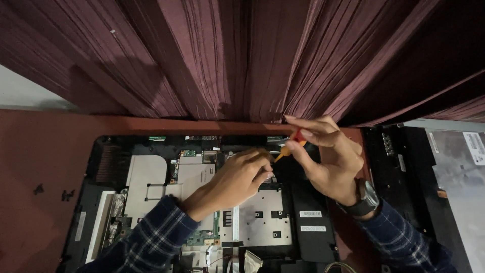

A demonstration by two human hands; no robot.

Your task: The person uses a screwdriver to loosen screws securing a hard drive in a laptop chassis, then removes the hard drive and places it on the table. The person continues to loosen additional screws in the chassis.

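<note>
An opened laptop base (101, 167) lies on a reddish-brown table, its metal shields and green circuit board exposed. My right hand (328, 159) holds a small screwdriver with a red and orange handle (292, 144) by its top, tip angled down to the left. My left hand (237, 179) rests on the board near the middle, fingers pinched around the screwdriver's tip area; what lies under them is hidden. A dark wristwatch (365, 201) sits on my right wrist. Both sleeves are dark blue plaid.
A dark maroon pleated curtain (242, 55) hangs along the table's far edge. A second black panel with a silvery sheet (454, 167) lies to the right. A few small dark screws (65, 194) sit on the table at the left.
</note>
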